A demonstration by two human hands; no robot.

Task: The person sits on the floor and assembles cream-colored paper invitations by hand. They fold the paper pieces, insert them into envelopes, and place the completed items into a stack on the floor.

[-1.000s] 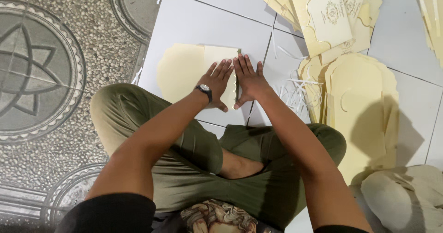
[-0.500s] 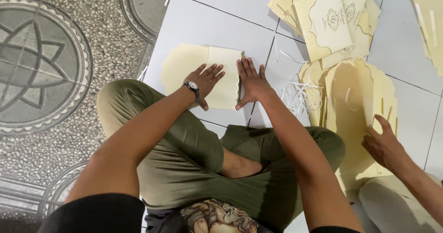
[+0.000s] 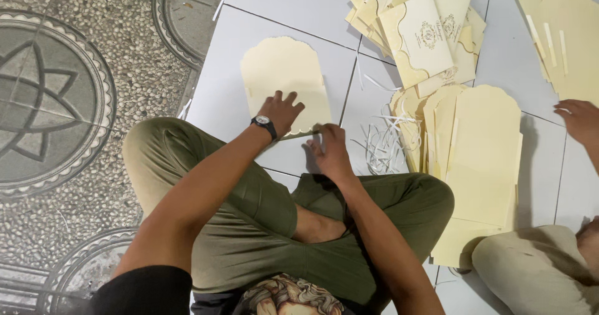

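Observation:
A cream card envelope [image 3: 282, 72] with a scalloped top lies flat on the grey floor tiles in front of my crossed legs. My left hand [image 3: 282, 110], with a black wristwatch, presses down on its lower part with fingers spread. At the envelope's lower right edge, my right hand [image 3: 331, 150] pinches the scalloped flap with its fingertips.
A stack of unfolded cream cards [image 3: 480, 159] lies to the right, with thin white paper strips [image 3: 384, 145] beside it. Finished printed envelopes [image 3: 418, 31] are heaped at the top. Another person's hand [image 3: 580, 120] and knee [image 3: 536, 271] are at the right. Patterned pebble floor [image 3: 56, 103] lies left.
My right hand slid from the envelope's middle down to its lower right edge. My left hand stayed pressed on it. The other person's hand moved up to the right.

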